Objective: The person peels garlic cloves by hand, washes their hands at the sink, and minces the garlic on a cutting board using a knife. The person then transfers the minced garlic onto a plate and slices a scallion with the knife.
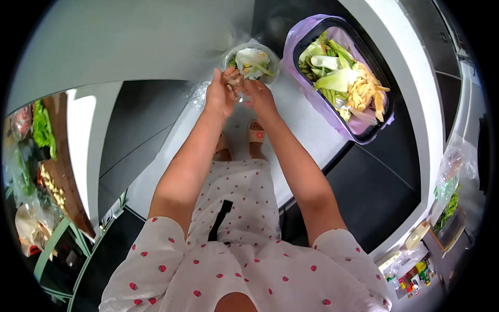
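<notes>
A round, clear, bowl-like container with a pale rim (276, 63) stands just beyond the fingertips of both hands, ahead of the person and slightly toward the right. Being round, it has no long axis; its near edge is partly covered by the fingers, and neither hand is plainly nearer. Inside lie a crumpled, whitish, film-like piece (251, 55) and pale green strips of vegetable scrap (264, 69).

The left hand (222, 94) is turned palm inward, thumb raised and fingers curled, at the container's near left; the right hand (258, 96) bends in from the near right, fingers pointing at the left. Whether either grips anything, or touches the rim, I cannot tell, as the fingers blur together.

A crumpled, clear plastic bag (197, 96) lies just left of the left hand. To the right of the container, near it, is a black, oblong bin lined with a lilac bag (312, 99), holding green peelings (338, 49), a pale green leaf piece (333, 81) and yellow-orange peel (365, 93). Below the hands show the feet in pale sandals (255, 134)
</notes>
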`<state>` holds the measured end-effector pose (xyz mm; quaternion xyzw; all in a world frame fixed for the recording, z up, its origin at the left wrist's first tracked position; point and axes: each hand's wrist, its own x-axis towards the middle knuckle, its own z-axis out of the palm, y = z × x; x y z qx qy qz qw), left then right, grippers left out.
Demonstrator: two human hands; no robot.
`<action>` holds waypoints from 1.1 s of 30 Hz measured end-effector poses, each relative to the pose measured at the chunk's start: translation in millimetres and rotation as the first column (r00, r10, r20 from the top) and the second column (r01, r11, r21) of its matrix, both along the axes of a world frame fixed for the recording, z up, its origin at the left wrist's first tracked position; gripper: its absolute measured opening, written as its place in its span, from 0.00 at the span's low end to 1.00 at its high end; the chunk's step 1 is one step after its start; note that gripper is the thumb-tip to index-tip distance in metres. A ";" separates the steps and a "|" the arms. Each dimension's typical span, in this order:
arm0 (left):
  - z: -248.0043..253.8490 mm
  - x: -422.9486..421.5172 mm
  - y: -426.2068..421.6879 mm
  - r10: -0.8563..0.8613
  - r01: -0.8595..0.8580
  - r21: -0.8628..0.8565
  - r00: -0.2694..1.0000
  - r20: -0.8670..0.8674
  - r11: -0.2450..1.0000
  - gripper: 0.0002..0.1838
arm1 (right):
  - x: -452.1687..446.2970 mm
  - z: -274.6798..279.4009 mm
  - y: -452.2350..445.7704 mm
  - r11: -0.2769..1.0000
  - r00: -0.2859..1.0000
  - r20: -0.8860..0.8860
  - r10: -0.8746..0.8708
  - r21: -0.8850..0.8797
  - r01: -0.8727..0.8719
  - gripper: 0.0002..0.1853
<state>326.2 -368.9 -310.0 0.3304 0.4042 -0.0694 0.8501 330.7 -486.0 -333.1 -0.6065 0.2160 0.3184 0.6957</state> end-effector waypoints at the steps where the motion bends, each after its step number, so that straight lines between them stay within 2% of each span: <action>1: -0.1 9.3 -1.9 -0.030 0.030 0.000 0.999 0.029 1.000 0.34 | 8.8 -12.4 0.6 0.999 0.998 -0.057 -0.029 0.026 0.031 0.25; 3: -16.2 22.5 -2.8 -0.096 0.098 -0.016 0.991 0.088 0.995 0.42 | 26.0 -39.2 4.6 0.992 0.980 -0.179 -0.087 0.078 0.102 0.31; 6: -50.5 37.0 0.8 -0.181 0.191 -0.054 0.971 0.156 0.980 0.47 | 44.8 -42.8 4.3 0.968 0.984 -0.167 -0.056 0.231 0.094 0.48; 7: -57.7 41.2 1.9 -0.199 0.210 -0.054 0.966 0.165 0.976 0.47 | 49.7 -55.4 3.2 0.951 0.986 -0.166 -0.022 0.301 0.072 0.51; 10: -89.7 49.1 3.7 -0.244 0.257 -0.024 0.939 0.244 0.966 0.48 | 59.6 -67.7 7.1 0.931 0.985 -0.155 -0.070 0.344 0.120 0.50; 13: -113.2 50.8 3.5 -0.247 0.258 0.007 0.915 0.319 0.966 0.47 | 67.1 -102.1 12.7 0.948 0.973 -0.164 -0.160 0.250 0.199 0.49; 14: -119.0 52.0 0.6 -0.244 0.255 0.013 0.908 0.341 0.967 0.47 | 66.9 -111.2 12.5 0.945 0.977 -0.150 -0.151 0.269 0.187 0.49; 17: -138.5 49.6 -20.0 -0.417 0.370 0.244 0.891 0.180 0.896 0.42 | 68.4 -126.4 22.8 0.920 0.986 -0.094 -0.136 0.357 0.161 0.48; 18: -158.6 50.6 -18.9 -0.525 0.399 0.532 0.845 0.103 0.747 0.39 | 67.4 -143.8 30.1 0.900 0.987 -0.075 -0.143 0.404 0.161 0.47; 19: -191.0 54.7 -15.4 -0.598 0.390 0.762 0.801 -0.003 0.518 0.37 | 67.8 -154.5 32.7 0.880 0.987 -0.054 -0.149 0.449 0.157 0.47; 20: -222.4 59.7 -11.8 -0.634 0.345 0.909 0.763 -0.126 0.234 0.34 | 66.7 -143.9 29.8 0.913 0.985 -0.031 -0.169 0.371 0.168 0.46; 21: -245.8 64.7 -6.3 -0.525 0.420 0.905 0.786 -0.326 0.067 0.34 | 63.7 -116.6 26.9 0.939 0.982 -0.006 -0.188 0.291 0.181 0.46; 22: -247.6 66.3 -1.1 -0.502 0.399 0.840 0.846 -0.182 0.367 0.35 | 62.7 -95.0 25.0 0.958 0.979 0.020 -0.202 0.210 0.193 0.45; 23: -245.0 67.8 4.3 -0.432 0.346 0.694 0.900 -0.056 0.631 0.35 | 63.7 -83.7 23.7 0.968 0.974 0.106 -0.201 0.176 0.181 0.44; 24: -238.8 68.7 7.0 -0.326 0.268 0.483 0.944 0.040 0.834 0.36 | 63.8 -75.0 23.0 0.974 0.962 0.188 -0.199 0.142 0.174 0.43; 25: -219.3 67.6 3.0 -0.257 0.215 0.304 0.961 0.103 0.928 0.37 | 63.8 -73.5 24.0 0.979 0.944 0.267 -0.193 0.112 0.169 0.43; 28: -179.2 78.9 -8.2 -0.274 0.251 0.242 0.959 0.067 0.937 0.39 | 60.2 -148.8 46.4 0.962 0.800 0.562 0.210 -0.267 -0.065 0.32; 29: -191.6 79.7 -6.6 -0.208 0.212 -0.017 0.971 0.117 0.977 0.43 | 63.6 -183.0 42.8 0.996 0.773 0.630 0.068 -0.085 -0.018 0.31; 31: -153.7 78.1 -4.5 -0.170 0.164 0.049 0.973 0.157 0.985 0.44 | 66.7 -189.4 31.2 0.990 0.919 0.373 -0.128 0.000 0.138 0.32; 32: -132.4 73.9 -4.0 -0.156 0.144 0.080 0.973 0.171 0.986 0.44 | 65.1 -190.6 26.6 0.974 0.949 0.218 -0.226 0.023 0.226 0.32; 33: -122.9 74.3 -4.4 -0.178 0.161 0.099 0.965 0.192 0.982 0.45 | 65.9 -192.9 25.6 0.959 0.948 0.163 -0.272 0.121 0.255 0.33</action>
